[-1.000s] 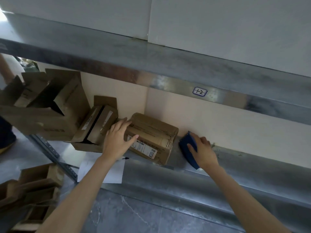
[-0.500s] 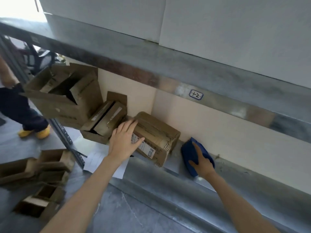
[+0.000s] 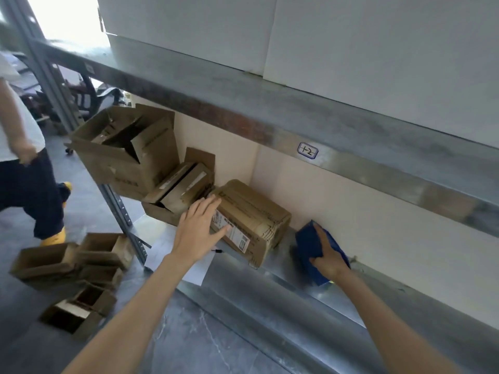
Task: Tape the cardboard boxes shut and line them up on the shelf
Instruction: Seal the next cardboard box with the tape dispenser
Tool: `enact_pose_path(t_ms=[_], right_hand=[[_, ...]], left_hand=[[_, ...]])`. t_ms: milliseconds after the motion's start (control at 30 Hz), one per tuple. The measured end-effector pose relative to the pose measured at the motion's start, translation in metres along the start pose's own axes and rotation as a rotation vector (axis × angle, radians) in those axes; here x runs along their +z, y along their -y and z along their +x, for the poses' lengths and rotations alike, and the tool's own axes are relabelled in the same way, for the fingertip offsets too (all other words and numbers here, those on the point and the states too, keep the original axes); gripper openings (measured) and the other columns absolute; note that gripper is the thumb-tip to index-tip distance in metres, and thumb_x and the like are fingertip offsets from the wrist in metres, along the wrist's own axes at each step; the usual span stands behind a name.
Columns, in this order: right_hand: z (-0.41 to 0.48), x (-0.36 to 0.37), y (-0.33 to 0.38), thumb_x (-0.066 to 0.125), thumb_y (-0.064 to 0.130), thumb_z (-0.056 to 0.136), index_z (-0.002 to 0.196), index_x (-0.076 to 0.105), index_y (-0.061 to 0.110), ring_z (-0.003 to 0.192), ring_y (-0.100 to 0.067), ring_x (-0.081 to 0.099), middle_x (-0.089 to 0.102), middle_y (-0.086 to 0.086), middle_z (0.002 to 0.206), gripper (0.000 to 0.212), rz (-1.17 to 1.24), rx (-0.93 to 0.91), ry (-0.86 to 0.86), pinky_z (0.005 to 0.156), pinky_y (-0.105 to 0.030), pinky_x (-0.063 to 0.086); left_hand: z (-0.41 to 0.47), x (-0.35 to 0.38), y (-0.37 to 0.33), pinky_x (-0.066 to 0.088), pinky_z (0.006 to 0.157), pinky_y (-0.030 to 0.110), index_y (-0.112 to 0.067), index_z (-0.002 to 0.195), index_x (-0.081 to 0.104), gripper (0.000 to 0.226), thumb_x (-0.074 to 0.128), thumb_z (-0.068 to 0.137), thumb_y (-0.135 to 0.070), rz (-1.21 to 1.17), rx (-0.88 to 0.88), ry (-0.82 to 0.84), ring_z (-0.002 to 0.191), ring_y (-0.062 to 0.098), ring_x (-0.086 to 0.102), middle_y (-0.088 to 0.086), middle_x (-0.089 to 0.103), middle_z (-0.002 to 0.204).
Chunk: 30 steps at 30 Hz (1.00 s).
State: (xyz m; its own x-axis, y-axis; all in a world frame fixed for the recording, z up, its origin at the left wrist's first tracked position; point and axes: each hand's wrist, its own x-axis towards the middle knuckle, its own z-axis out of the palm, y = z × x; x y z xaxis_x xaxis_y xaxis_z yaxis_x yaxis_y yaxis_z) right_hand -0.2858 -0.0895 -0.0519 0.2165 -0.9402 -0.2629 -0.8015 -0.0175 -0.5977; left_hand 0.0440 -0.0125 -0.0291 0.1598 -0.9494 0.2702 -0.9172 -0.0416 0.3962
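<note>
Head view: your left hand lies flat, fingers straight and slightly spread, on the labelled cardboard box, which sits closed on the metal shelf by the back wall. Your right hand grips a blue object, possibly a tape dispenser, near the box; blur hides the finger detail.

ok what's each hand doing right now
Left hand: open, flat on the labelled box.
Right hand: grips the blue object.

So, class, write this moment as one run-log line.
left hand: flat on labelled box | right hand: holds blue object | shelf: open boxes at left
</note>
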Motion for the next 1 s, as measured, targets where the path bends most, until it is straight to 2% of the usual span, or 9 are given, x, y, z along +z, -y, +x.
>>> enact_pose_path(t_ms=[67, 167, 200, 267, 367, 500, 633, 800, 1000], right_hand=[[-0.007, -0.005, 0.012, 0.051, 0.007, 0.093, 0.152, 0.001, 0.045, 0.086, -0.04, 0.065, 0.063, -0.021, 0.117, 0.087, -0.037, -0.034, -0.063, 0.061, -0.043, 0.052], [-0.016, -0.023, 0.036, 0.052, 0.015, 0.096, 0.15, 0.006, 0.049, 0.092, -0.04, 0.065, 0.062, -0.014, 0.117, 0.078, -0.071, -0.119, -0.121, 0.069, -0.042, 0.056], [-0.017, -0.029, 0.045, 0.054, 0.018, 0.096, 0.148, 0.008, 0.05, 0.092, -0.042, 0.065, 0.063, -0.018, 0.117, 0.077, -0.089, -0.152, -0.125, 0.072, -0.047, 0.057], [-0.021, -0.04, 0.062, 0.059, 0.02, 0.095, 0.144, 0.014, 0.054, 0.086, -0.042, 0.065, 0.062, -0.025, 0.113, 0.074, -0.108, -0.203, -0.137, 0.07, -0.051, 0.056], [-0.025, -0.05, 0.093, 0.059, 0.022, 0.096, 0.14, 0.019, 0.052, 0.081, -0.033, 0.064, 0.062, -0.02, 0.109, 0.067, -0.173, -0.292, -0.132, 0.071, -0.048, 0.056], [-0.034, -0.045, 0.131, 0.056, 0.026, 0.095, 0.14, 0.023, 0.048, 0.064, -0.024, 0.061, 0.066, -0.011, 0.083, 0.06, -0.268, -0.407, -0.167, 0.06, -0.044, 0.054], [-0.036, -0.029, 0.146, 0.052, 0.04, 0.094, 0.141, 0.032, 0.044, 0.061, -0.021, 0.059, 0.065, -0.001, 0.077, 0.051, -0.4, -0.43, -0.327, 0.057, -0.034, 0.052], [-0.034, -0.02, 0.131, 0.051, 0.044, 0.096, 0.143, 0.033, 0.043, 0.062, -0.02, 0.06, 0.066, -0.001, 0.079, 0.05, -0.415, -0.396, -0.346, 0.057, -0.033, 0.052], [-0.038, -0.026, 0.118, 0.055, 0.047, 0.093, 0.14, 0.037, 0.044, 0.053, -0.019, 0.054, 0.062, -0.001, 0.067, 0.05, -0.399, -0.409, -0.376, 0.055, -0.034, 0.052]], left_hand=[[0.004, -0.004, 0.003, 0.025, 0.115, 0.043, -0.025, 0.151, 0.035, 0.071, 0.058, 0.091, -0.055, 0.004, 0.005, 0.003, 0.146, 0.017, 0.023, -0.005, 0.032, 0.158], [0.01, -0.009, 0.004, 0.027, 0.114, 0.043, -0.024, 0.149, 0.039, 0.068, 0.058, 0.092, -0.055, -0.018, 0.026, -0.013, 0.144, 0.017, 0.028, -0.005, 0.036, 0.156], [0.012, -0.012, 0.003, 0.029, 0.113, 0.043, -0.024, 0.149, 0.04, 0.067, 0.058, 0.092, -0.054, -0.029, 0.037, -0.017, 0.143, 0.017, 0.03, -0.004, 0.038, 0.154], [0.014, -0.016, 0.002, 0.031, 0.113, 0.042, -0.024, 0.148, 0.042, 0.065, 0.058, 0.092, -0.052, -0.059, 0.056, -0.016, 0.14, 0.018, 0.035, -0.004, 0.041, 0.152], [0.017, -0.023, 0.001, 0.036, 0.112, 0.044, -0.024, 0.147, 0.044, 0.061, 0.06, 0.093, -0.049, -0.12, 0.083, -0.013, 0.137, 0.019, 0.04, -0.005, 0.044, 0.151], [0.017, -0.027, -0.002, 0.046, 0.102, 0.044, -0.022, 0.141, 0.05, 0.054, 0.061, 0.093, -0.044, -0.189, 0.073, -0.003, 0.128, 0.02, 0.049, -0.003, 0.051, 0.142], [0.011, -0.012, -0.007, 0.049, 0.094, 0.037, -0.023, 0.14, 0.049, 0.055, 0.062, 0.092, -0.047, -0.288, -0.044, 0.078, 0.124, 0.019, 0.048, -0.004, 0.04, 0.139], [0.017, 0.007, -0.021, 0.041, 0.107, 0.039, -0.02, 0.14, 0.05, 0.062, 0.062, 0.089, -0.053, -0.431, -0.111, 0.141, 0.133, 0.02, 0.041, -0.001, 0.029, 0.148], [0.026, 0.016, -0.02, 0.043, 0.101, 0.033, -0.017, 0.135, 0.05, 0.063, 0.069, 0.085, -0.051, -0.413, -0.09, 0.147, 0.129, 0.018, 0.045, -0.002, 0.027, 0.15]])
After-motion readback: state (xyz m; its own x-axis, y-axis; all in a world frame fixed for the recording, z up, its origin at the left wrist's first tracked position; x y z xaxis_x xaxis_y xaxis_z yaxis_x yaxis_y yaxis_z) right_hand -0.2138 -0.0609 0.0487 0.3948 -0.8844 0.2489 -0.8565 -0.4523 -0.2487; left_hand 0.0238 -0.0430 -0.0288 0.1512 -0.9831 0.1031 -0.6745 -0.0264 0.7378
